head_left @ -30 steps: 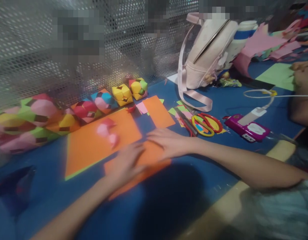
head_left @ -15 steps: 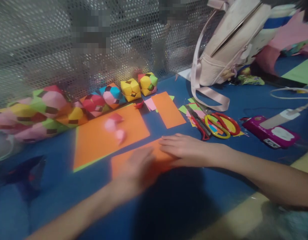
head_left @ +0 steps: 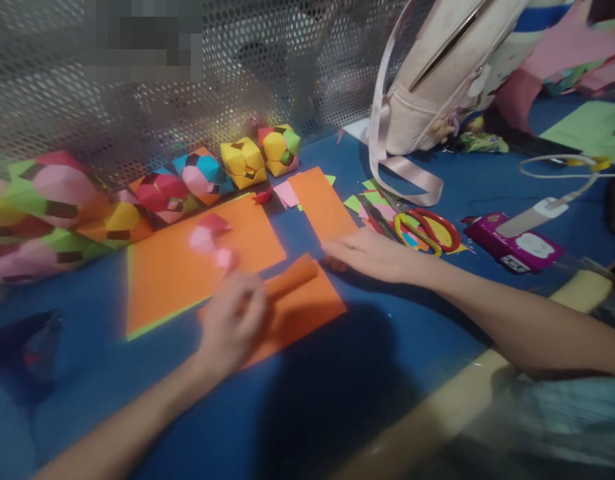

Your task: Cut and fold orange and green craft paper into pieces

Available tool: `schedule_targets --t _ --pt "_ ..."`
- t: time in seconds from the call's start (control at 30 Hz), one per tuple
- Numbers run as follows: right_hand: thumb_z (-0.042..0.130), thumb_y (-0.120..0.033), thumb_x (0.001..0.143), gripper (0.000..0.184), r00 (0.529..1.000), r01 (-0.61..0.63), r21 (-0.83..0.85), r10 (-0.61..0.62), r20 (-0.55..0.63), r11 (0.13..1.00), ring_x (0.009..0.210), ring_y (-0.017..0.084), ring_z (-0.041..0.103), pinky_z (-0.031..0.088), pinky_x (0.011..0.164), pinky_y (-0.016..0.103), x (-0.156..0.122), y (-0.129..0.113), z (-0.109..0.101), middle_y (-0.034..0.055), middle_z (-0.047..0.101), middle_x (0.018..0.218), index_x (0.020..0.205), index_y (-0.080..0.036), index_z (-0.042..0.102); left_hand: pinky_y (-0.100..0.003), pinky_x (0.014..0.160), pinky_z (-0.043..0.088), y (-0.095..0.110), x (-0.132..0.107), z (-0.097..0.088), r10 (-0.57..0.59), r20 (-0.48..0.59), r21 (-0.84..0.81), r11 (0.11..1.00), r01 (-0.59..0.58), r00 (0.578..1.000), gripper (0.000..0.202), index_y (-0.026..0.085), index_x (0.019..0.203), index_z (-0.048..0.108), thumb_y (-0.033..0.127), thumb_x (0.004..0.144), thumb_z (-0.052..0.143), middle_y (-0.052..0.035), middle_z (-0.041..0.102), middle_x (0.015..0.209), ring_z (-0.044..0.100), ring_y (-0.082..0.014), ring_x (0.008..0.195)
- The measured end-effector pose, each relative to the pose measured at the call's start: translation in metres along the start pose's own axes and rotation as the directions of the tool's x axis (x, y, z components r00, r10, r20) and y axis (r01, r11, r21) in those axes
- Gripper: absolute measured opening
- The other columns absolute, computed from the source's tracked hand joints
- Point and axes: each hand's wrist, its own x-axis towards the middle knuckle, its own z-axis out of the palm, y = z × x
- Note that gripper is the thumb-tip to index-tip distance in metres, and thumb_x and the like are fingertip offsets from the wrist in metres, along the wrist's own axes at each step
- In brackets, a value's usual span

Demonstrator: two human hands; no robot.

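The orange sheet (head_left: pixel 307 310) lay on the blue table (head_left: pixel 112 373) just beside a larger orange sheet (head_left: pixel 187 267), its far edge curled over in a loose roll. The left hand (head_left: pixel 232 327) pinched one end of that roll with curled fingers; the right hand (head_left: pixel 374 257) lay flat and spread at the other, beside the scissors (head_left: pixel 427 230). A fold looked half-made: creasing it would need edges matched and even pressure.

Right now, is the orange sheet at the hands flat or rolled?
Partly rolled: orange sheet curls up along its far edge; rest flat.
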Motion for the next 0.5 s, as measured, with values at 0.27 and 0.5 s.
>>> schedule_targets --t 0.27,0.5 --pt "0.077 -0.049 0.075 0.077 0.945 0.326 -0.374 -0.284 0.163 0.868 0.122 0.037 0.052 0.044 0.102 0.051 0.002 0.009 0.027 0.0225 0.056 0.137 0.135 -0.008 0.056 -0.026 0.066 0.049 -0.004 0.003 -0.011 -0.016 -0.135 -0.049 0.999 0.010 0.991 0.016 0.021 0.079 0.059 0.020 0.093 0.052 0.0009 0.064 0.079 0.061 -0.0131 0.074" --pt "0.081 -0.050 0.072 0.092 0.912 0.361 -0.339 -0.253 0.324 0.869 0.143 0.037 0.036 0.034 0.114 0.052 -0.009 0.002 0.011 0.0222 0.039 0.155 0.147 -0.013 0.045 -0.027 0.075 0.050 -0.008 -0.002 -0.010 -0.079 -0.155 -0.074 0.995 0.069 0.985 0.015 0.021 0.081 0.062 0.023 0.093 0.054 0.0010 0.066 0.082 0.063 -0.0140 0.080"
